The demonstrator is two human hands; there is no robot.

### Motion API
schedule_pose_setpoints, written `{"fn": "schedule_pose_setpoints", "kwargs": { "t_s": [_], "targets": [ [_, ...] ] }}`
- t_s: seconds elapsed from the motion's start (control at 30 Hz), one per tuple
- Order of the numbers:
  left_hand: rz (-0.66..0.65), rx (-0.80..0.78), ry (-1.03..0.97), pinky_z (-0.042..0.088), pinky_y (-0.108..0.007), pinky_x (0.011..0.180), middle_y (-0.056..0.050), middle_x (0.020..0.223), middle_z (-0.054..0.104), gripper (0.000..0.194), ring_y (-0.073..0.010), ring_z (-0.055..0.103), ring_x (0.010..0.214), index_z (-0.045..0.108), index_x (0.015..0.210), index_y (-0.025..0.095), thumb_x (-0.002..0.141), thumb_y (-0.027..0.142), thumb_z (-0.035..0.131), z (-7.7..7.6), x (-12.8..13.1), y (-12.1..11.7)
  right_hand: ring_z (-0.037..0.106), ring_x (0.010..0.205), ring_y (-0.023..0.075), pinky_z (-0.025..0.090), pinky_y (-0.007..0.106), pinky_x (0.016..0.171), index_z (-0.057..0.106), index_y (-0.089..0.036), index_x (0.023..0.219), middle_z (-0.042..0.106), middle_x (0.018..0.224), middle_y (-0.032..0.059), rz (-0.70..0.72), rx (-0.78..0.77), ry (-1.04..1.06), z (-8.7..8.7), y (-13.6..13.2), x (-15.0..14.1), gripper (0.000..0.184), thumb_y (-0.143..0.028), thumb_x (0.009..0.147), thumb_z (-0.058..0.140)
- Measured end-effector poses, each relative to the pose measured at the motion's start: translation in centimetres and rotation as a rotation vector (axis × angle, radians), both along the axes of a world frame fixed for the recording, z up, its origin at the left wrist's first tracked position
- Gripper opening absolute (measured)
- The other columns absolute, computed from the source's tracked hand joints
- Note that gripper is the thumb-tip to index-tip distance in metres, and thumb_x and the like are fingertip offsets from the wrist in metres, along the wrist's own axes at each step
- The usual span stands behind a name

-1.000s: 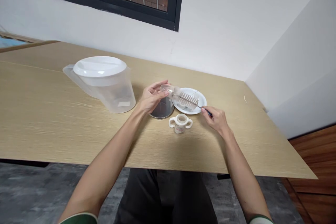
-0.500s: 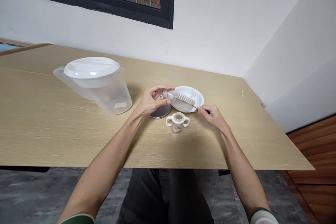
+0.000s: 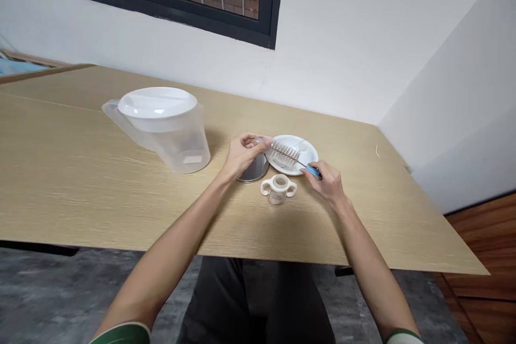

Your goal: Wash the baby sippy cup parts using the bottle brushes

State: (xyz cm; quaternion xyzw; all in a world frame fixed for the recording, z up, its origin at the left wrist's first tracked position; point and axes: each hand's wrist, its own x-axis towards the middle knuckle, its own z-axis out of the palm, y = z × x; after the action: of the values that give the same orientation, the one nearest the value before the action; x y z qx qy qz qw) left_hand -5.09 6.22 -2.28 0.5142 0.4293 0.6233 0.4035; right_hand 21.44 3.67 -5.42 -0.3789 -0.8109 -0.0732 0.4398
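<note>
My left hand (image 3: pixel 245 155) is shut around a clear plastic bottle (image 3: pixel 260 141), which its fingers mostly hide. My right hand (image 3: pixel 327 181) pinches the blue handle of a bottle brush (image 3: pixel 313 171). The brush's thin wire stem runs left to its white bristles, which hang above a white plate (image 3: pixel 307 146). I cannot tell how far the bristles sit inside the bottle. Just below my left hand stands a steel tin (image 3: pixel 255 170), and a small two-handled cream cup (image 3: pixel 278 189) stands between my hands.
A large clear plastic pitcher (image 3: pixel 181 145) with a white lid stands left of my hands on the light wooden table (image 3: pixel 100 188). White walls bound the table's far and right sides. A thin pale fibre (image 3: pixel 377 151) lies near the right wall.
The bottle has turned further into my left hand and shows less. The brush's blue handle now shows more, and its bristles stand more exposed. The view has shifted slightly.
</note>
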Motion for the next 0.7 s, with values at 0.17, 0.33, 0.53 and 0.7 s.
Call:
{"fn": "schedule_pose_setpoints", "kwargs": {
  "t_s": [0.17,0.33,0.53,0.7],
  "targets": [
    [-0.201,0.138,0.022,0.052,-0.039,0.094,-0.015,0.113,0.072,0.062,-0.0275,0.066,0.108,0.069,0.099,0.016,0.049,0.043,0.093,0.9,-0.7,-0.4,0.050,0.049,0.0103,0.038,0.024,0.049,0.065,-0.018,0.074,0.061,0.058,-0.0005,0.093,-0.383,0.249,1.0,-0.4,-0.3,0.034,-0.047,0.091,0.059],
    [0.012,0.038,0.107,0.055,-0.032,0.073,-0.011,0.089,0.075,0.054,-0.0227,0.069,0.082,0.070,0.090,0.013,0.058,0.054,0.086,0.6,-0.2,-0.3,0.049,0.051,0.0097,0.035,0.024,0.052,0.061,-0.018,0.071,0.062,0.060,0.0005,0.033,-0.272,0.161,0.5,-0.5,-0.9,0.033,-0.044,0.091,0.059],
    [0.029,-0.088,0.165,0.051,-0.029,0.061,-0.009,0.071,0.072,0.052,-0.0193,0.066,0.066,0.066,0.077,0.013,0.057,0.057,0.085,0.3,-0.8,0.0,0.056,0.057,0.0121,0.038,0.025,0.058,0.065,-0.018,0.075,0.068,0.067,0.0039,0.005,-0.109,0.068,-0.2,-0.2,-1.1,0.030,-0.042,0.092,0.059],
    [-0.234,0.117,0.067,0.055,-0.033,0.079,-0.013,0.108,0.074,0.059,-0.0256,0.068,0.097,0.070,0.093,0.016,0.044,0.040,0.094,0.6,-1.6,0.1,0.046,0.048,0.0101,0.035,0.024,0.051,0.060,-0.019,0.066,0.055,0.052,-0.0020,0.106,-0.561,0.246,1.0,-0.5,-0.5,0.045,-0.050,0.097,0.046]
  ]
}}
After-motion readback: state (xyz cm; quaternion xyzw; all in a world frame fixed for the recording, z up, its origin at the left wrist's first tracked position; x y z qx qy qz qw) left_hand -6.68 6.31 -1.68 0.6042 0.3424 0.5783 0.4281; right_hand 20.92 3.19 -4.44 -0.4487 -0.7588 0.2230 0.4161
